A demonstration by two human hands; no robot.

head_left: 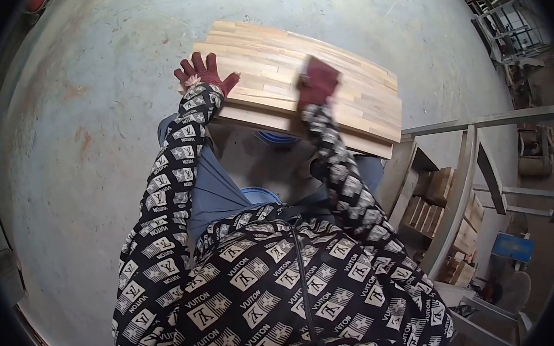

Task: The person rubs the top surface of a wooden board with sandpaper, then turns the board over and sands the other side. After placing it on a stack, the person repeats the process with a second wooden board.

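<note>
A light wooden panel [282, 63] made of many glued strips lies in front of me. My left hand [202, 72], in a dark red glove, rests at the panel's left end with its fingers spread; nothing shows in its grasp. Over the middle right of the panel is my right hand [317, 83], also in a dark red glove. Motion smears its fingers, so whether it holds something is hidden from me. Under the panel's near edge runs another wooden piece [254, 115].
Blue round objects, perhaps buckets [260, 195], show below the panel near my legs. To the right stands a metal frame [472, 159] with wooden blocks [424, 216] beside it. A blue box [512, 247] and a fan-like round object [513, 291] sit lower right.
</note>
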